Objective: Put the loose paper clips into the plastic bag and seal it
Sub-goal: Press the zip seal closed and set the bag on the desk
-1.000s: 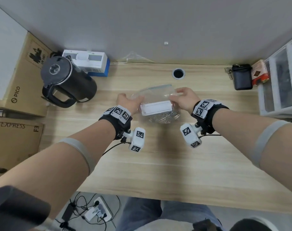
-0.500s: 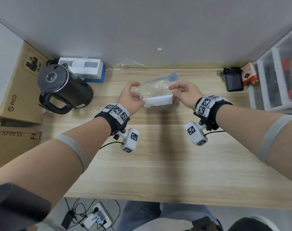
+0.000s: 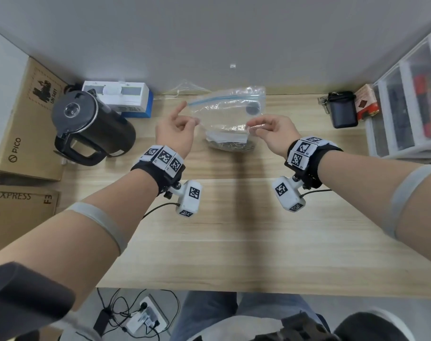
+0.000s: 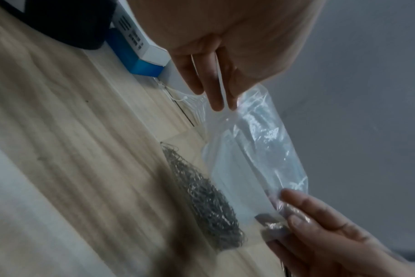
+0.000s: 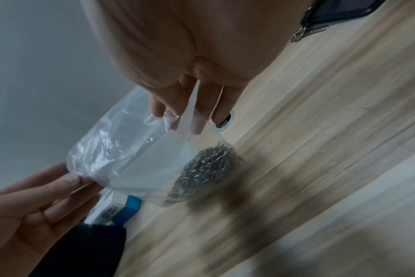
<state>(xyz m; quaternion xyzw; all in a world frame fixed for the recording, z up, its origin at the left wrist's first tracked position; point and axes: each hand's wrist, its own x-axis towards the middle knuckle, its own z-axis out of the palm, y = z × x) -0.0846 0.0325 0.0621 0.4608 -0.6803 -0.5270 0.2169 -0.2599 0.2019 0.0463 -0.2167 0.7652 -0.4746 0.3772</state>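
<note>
A clear zip bag (image 3: pixel 226 109) with a blue zip strip along its top stands upright over the wooden desk (image 3: pixel 234 230). A heap of metal paper clips (image 3: pixel 230 145) fills its bottom, below a white label. My left hand (image 3: pixel 196 121) pinches the bag's left edge and my right hand (image 3: pixel 252 125) pinches its right edge, both at mid height. The left wrist view shows my left fingers (image 4: pixel 216 93) on the bag (image 4: pixel 254 150), with the clips (image 4: pixel 206 198) low down. The right wrist view shows my right fingers (image 5: pixel 178 112) pinching the plastic (image 5: pixel 130 150) above the clips (image 5: pixel 206 168). I cannot tell whether the zip is closed.
A black kettle (image 3: pixel 91 126) and a white-and-blue box (image 3: pixel 125 99) stand at the back left, with cardboard boxes (image 3: pixel 24 124) beside the desk. At the back right are a black pouch with keys (image 3: pixel 342 112), a small red box (image 3: pixel 365 104) and plastic drawers (image 3: pixel 411 99).
The bag lay flat on the desk under both hands; both hands have lifted it upright toward the wall, and the clips have gathered at its bottom.
</note>
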